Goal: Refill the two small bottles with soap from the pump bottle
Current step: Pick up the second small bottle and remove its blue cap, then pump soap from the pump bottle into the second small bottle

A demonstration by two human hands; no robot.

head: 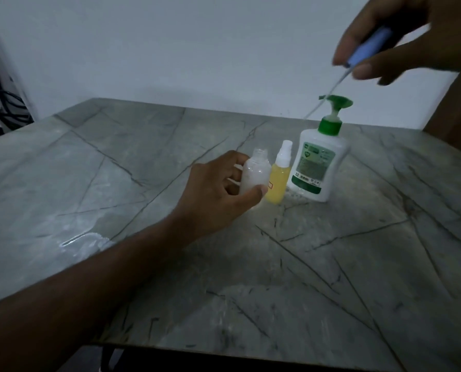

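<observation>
My left hand [218, 183] is wrapped round the clear bottle [255, 174], thumb in front, fingers behind; its neck stands open and uncapped, and it sits upright on the table [116, 162] a little past centre, toward one o'clock. Touching it at its three o'clock is the yellow bottle [277, 181], spray top on. Just beside that, again at three o'clock, stands the pump bottle [319, 165], green head up.

My right hand [401, 41], up at one o'clock above the pump, pinches the blue sprayer [369, 48] with its thin dip tube [320, 102] trailing down past the pump head.

I judge this the opening step: the clear one is uncapped and not yet filled. Next I'd need to park the sprayer somewhere clean, then bring the open neck under the spout and press, keeping the narrow mouth lined up.

The right hand is blurred and cut by the frame edge. The clear bottle's level is hard to read, and the label print is illegible.
</observation>
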